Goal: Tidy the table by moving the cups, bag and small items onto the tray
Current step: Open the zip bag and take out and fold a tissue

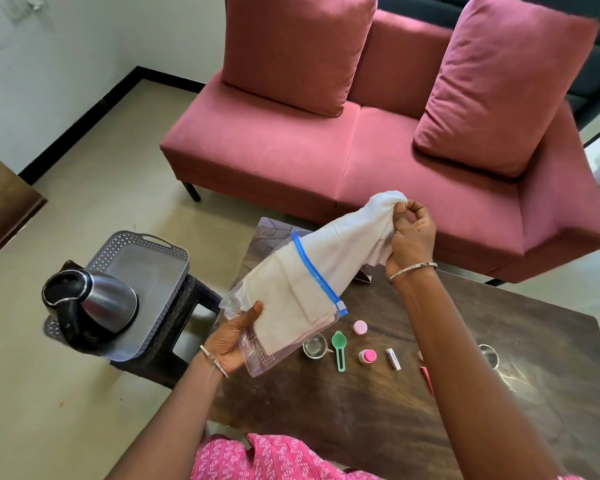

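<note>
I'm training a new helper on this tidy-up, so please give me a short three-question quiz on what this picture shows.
1. True or false: the kettle stands on the tray.
2. The left hand holds: A) the kettle, B) the zip bag, C) the tray.
3. Fill in: the right hand pinches the white ___.
Key: 1 true; 2 B; 3 cloth.
</note>
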{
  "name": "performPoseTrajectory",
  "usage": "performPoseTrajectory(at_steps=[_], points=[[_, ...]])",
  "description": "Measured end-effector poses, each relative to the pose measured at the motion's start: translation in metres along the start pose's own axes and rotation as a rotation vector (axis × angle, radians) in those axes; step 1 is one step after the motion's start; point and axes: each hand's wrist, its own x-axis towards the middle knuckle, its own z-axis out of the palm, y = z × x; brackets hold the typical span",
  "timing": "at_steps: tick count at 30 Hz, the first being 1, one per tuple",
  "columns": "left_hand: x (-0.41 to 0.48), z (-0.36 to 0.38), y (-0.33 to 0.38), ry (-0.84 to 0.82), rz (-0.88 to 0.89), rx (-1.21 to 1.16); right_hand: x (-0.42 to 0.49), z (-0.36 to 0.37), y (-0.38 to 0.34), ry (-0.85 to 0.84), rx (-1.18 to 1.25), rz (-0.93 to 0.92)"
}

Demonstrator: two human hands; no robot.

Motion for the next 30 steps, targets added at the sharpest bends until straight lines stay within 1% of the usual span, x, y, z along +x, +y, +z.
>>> performPoseTrajectory(at_steps=[4,7,9,11,13,15,18,20,22,23,26,30], points=[[-0.007,-0.007,0.001,-0.002,0.006,-0.011,0.018,-0.005,-0.012,0.078,0.064,0.026],[-0.012,-0.016,0.003,0.032,0.007,-0.035,0.033,-0.012,-0.023,0.144,0.070,-0.010],[-0.014,-0.024,0.004,0.042,0.011,-0.055,0.043,-0.017,-0.028,0.211,0.030,-0.095],[-0.016,-0.029,0.005,0.062,0.028,-0.066,0.051,-0.023,-0.030,0.262,-0.064,-0.219],[-0.018,-0.032,0.008,0.079,0.053,-0.076,0.057,-0.029,-0.028,0.239,-0.193,-0.308],[-0.019,-0.034,0.010,0.069,0.065,-0.093,0.054,-0.032,-0.018,0.126,-0.353,-0.292],[-0.018,-0.034,0.014,0.030,0.042,-0.120,0.029,-0.028,0.008,-0.168,-0.563,-0.163],[-0.015,-0.031,0.015,-0.008,0.006,-0.139,0.003,-0.026,0.026,-0.369,-0.750,-0.134],[-0.013,-0.026,0.016,-0.041,-0.007,-0.141,-0.024,-0.024,0.039,-0.512,-0.891,-0.133],[-0.012,-0.024,0.017,-0.050,0.001,-0.134,-0.035,-0.022,0.042,-0.558,-0.919,-0.128],[-0.011,-0.014,0.017,-0.043,0.049,-0.112,-0.055,-0.009,0.041,-0.654,-0.906,-0.117],[-0.011,-0.004,0.015,-0.061,0.075,-0.115,-0.056,0.008,0.030,-0.680,-0.875,-0.142]])
